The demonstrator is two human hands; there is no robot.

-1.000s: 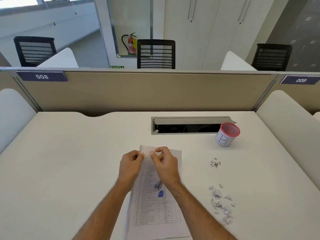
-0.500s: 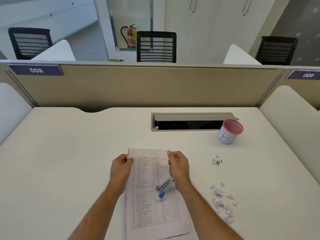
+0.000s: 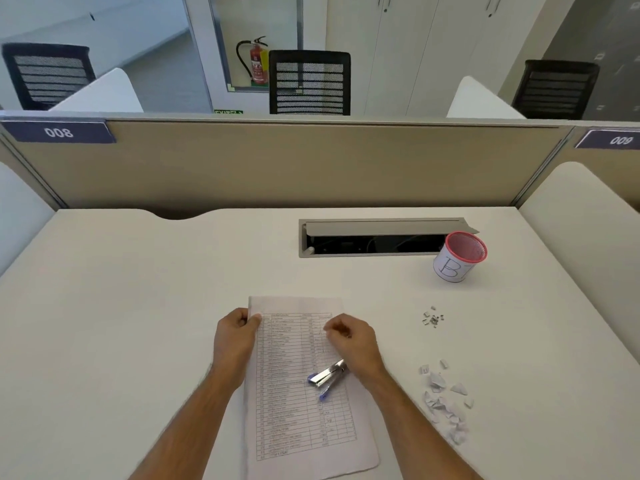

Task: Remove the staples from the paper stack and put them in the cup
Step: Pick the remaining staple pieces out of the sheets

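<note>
A stack of printed paper [image 3: 298, 410] lies lengthwise on the white desk in front of me. My left hand [image 3: 235, 336] pinches its upper left edge. My right hand [image 3: 353, 341] rests curled on the upper right part of the sheet. A blue and metal staple remover [image 3: 327, 377] sticks out from under the heel of that hand. A small pile of pulled staples [image 3: 433, 317] sits on the desk to the right. Further back right stands the red mesh cup [image 3: 459, 258], wrapped in white paper marked "B".
Torn paper scraps [image 3: 445, 403] lie at the right, near the stack's middle. An open cable tray [image 3: 374, 237] is set into the desk behind the paper, next to the cup. A beige partition [image 3: 277, 164] closes the far edge.
Both hands have spread apart from the top middle of the stack to its left and right sides. The stack now lies flat, and the staple remover moved right with my right hand.
</note>
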